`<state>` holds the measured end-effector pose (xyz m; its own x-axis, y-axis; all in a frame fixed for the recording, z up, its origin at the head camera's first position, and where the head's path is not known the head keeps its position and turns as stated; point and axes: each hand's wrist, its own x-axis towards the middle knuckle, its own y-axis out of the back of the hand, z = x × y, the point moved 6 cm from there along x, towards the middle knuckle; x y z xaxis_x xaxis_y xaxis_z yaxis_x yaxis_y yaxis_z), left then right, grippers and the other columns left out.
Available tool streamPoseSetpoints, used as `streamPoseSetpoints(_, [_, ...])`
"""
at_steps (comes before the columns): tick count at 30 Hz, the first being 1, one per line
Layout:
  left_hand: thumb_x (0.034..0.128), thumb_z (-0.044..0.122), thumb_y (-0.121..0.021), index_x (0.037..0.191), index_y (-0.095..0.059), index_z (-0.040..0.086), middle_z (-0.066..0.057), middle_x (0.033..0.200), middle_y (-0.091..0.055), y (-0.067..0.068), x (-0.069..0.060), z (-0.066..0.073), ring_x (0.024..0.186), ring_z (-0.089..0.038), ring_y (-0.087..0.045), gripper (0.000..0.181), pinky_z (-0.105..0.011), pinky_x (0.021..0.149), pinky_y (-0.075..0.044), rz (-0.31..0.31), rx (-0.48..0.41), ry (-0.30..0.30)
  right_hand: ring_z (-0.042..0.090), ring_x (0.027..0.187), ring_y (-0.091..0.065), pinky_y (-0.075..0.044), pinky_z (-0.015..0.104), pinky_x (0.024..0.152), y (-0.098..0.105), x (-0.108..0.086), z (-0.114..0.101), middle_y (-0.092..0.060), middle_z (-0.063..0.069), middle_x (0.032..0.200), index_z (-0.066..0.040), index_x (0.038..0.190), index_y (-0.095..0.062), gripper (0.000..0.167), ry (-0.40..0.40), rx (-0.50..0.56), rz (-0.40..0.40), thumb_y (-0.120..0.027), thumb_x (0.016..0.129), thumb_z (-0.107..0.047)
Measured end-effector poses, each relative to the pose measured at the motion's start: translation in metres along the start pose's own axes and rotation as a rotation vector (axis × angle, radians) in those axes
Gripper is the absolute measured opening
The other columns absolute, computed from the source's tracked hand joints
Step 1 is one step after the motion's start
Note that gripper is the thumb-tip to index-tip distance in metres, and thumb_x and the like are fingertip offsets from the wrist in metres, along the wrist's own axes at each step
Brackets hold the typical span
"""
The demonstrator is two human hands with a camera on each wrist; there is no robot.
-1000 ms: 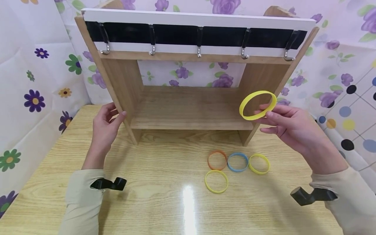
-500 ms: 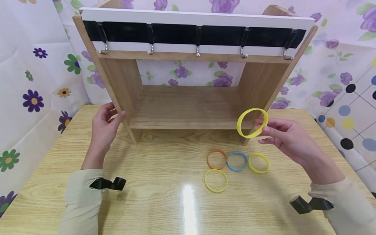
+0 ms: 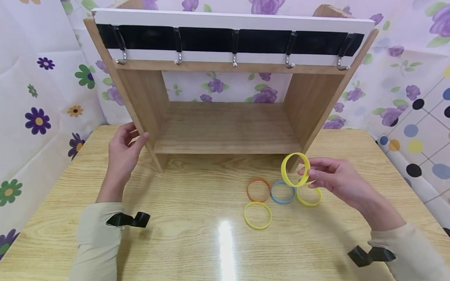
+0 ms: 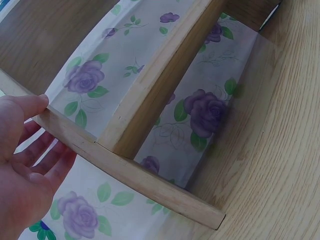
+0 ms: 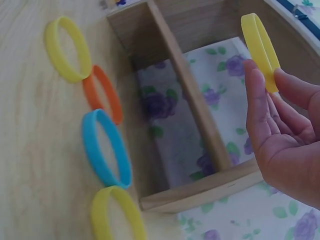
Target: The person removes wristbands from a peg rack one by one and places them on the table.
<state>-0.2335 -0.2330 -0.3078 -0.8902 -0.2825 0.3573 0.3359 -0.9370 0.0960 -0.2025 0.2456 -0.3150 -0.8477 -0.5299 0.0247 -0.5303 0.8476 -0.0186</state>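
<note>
A wooden rack (image 3: 225,149) stands upright on the table. My left hand (image 3: 123,152) grips the front edge of its left side panel (image 3: 145,97); the left wrist view shows the thumb on one face and the fingers behind. My right hand (image 3: 339,181) pinches a yellow silicone wristband (image 5: 255,45) between thumb and fingers, in the air before the rack's lower right corner. Beneath and beside it lie an orange wristband (image 3: 258,201), a blue one (image 3: 283,202) and a yellow one (image 3: 309,204) in a row. Another yellow wristband (image 3: 258,228) lies nearer me.
Across the rack's top runs a white board (image 3: 232,17) with a black strip and several metal hooks (image 3: 234,58). Flowered sheeting (image 3: 38,164) covers the walls behind and at both sides. The wood-grain table (image 3: 175,234) extends toward me.
My right hand has come down and slightly left with the yellow wristband, from beside the rack's right panel to just above the row of wristbands. My left hand keeps its grip.
</note>
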Motion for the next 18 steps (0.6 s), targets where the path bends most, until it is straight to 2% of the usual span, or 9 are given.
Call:
streamPoseSetpoints(3, [0.0916,0.005,-0.064,0.124,-0.056,0.004,0.001,0.114,-0.056,0.000,-0.001,0.000,0.107,-0.014,-0.054,0.033,-0.018,0.088,-0.046,-0.001,0.001,0.003,0.018,0.091,-0.067,-0.056,0.030,0.077,0.003,-0.004,0.011,-0.070,0.009,0.106,-0.014,0.115,-0.069,0.027,-0.074,-0.093,0.051,-0.056,0.096,0.001])
streamPoseSetpoints(7, [0.0916,0.006,-0.064,0.122,-0.057,0.005,0.001,0.113,-0.056,0.001,-0.001,0.000,0.106,-0.013,-0.054,0.032,-0.018,0.088,-0.046,0.004,0.003,0.002,0.020,0.091,-0.068,-0.056,0.033,0.077,0.003,-0.008,0.023,-0.070,0.010,0.108,-0.009,0.119,-0.066,0.025,-0.140,-0.181,0.072,-0.060,0.095,-0.005])
streamPoseSetpoints(14, [0.0916,0.005,-0.064,0.123,-0.057,0.005,0.002,0.113,-0.056,0.001,-0.001,0.000,0.107,-0.013,-0.054,0.032,-0.018,0.089,-0.046,0.001,-0.010,0.004,0.021,0.090,-0.067,-0.056,0.034,0.078,0.004,-0.016,0.047,-0.070,0.010,0.106,0.015,0.130,-0.048,0.044,-0.213,-0.245,0.043,-0.061,0.095,-0.007])
streamPoseSetpoints(18, [0.0914,0.004,-0.064,0.123,-0.056,0.003,0.002,0.113,-0.056,0.000,-0.001,0.000,0.107,-0.013,-0.054,0.033,-0.019,0.090,-0.046,0.004,-0.014,0.007,0.016,0.088,-0.066,-0.056,0.034,0.077,0.002,-0.020,0.058,-0.070,0.010,0.107,0.019,0.130,-0.043,0.048,-0.226,-0.244,0.008,-0.061,0.094,-0.007])
